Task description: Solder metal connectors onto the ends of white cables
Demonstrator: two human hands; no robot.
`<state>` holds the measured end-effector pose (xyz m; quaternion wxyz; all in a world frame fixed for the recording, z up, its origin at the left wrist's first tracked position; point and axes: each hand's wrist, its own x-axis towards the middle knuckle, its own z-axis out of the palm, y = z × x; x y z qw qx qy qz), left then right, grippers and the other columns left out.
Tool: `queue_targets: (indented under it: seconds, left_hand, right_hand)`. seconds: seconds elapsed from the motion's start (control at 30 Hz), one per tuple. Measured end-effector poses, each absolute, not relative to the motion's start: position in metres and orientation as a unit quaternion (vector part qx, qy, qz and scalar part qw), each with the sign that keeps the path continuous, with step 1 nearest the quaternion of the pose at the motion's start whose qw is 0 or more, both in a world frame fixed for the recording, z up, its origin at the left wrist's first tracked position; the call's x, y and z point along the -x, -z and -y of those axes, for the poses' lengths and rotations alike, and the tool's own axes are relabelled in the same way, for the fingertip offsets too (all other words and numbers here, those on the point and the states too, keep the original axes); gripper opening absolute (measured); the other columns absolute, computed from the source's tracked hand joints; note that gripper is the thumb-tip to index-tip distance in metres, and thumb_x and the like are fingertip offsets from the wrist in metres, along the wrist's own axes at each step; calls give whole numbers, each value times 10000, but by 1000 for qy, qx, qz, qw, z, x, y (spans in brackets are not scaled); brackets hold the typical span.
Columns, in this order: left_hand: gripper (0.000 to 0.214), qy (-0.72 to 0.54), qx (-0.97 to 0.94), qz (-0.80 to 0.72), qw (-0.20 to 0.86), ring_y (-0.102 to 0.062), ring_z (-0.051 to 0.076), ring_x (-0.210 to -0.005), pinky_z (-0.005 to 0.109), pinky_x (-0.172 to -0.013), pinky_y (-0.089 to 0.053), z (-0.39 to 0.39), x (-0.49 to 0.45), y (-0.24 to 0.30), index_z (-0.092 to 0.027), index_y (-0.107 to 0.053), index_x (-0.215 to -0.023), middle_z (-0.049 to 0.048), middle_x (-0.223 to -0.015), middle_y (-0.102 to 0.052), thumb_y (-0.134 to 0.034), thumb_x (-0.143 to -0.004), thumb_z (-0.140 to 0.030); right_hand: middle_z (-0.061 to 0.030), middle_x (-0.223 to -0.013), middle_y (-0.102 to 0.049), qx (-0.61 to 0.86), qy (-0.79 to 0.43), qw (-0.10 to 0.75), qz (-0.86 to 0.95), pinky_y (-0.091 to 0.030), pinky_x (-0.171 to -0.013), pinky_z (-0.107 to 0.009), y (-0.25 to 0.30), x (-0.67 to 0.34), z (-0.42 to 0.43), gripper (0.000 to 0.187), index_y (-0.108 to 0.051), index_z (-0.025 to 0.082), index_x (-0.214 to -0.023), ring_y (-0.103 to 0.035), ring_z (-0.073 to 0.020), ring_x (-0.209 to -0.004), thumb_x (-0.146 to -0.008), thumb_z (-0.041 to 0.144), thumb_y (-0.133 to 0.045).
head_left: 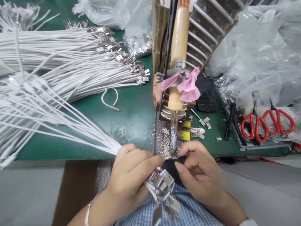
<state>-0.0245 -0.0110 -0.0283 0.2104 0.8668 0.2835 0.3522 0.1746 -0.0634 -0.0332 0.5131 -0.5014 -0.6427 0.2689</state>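
My left hand [134, 171] is closed around a bundle of white USB cables [96, 135]. Their metal USB plugs [164, 180] fan out below its fingers, and the cables trail off to the left. Thumb and forefinger of my right hand [202, 172] come together in a pinch just right of the iron's tip; whatever sits between them is too small to make out. A soldering iron [179, 47] with a wooden handle stands clamped, tip down, between both hands. A pink ribbon [189, 86] is tied at its clamp. My left fingertips hold a wire end beside the tip.
More white cables [70, 69] lie heaped on the green table [131, 122] at left. Solder crumbs [164, 138] and a yellow sponge [184, 131] surround the iron's base. Behind rises a ribbed duct [207, 25]. Red-handled scissors [254, 125] and plastic bags [254, 50] are at right.
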Motion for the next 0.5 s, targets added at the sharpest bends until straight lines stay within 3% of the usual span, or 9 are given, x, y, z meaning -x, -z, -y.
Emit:
queue_targets:
  seconds: [0.5]
  left_hand:
    - [180, -350, -869, -284, 207, -590, 148, -634, 338, -666, -381, 9, 24, 20, -119, -642, -1031, 35, -801, -707, -571, -880, -51]
  right_hand:
    - [-4, -985, -582, 490, -257, 492, 672, -535, -767, -240, 31, -177, 65, 206, -514, 201, -768, -612, -115, -866, -821, 27, -611]
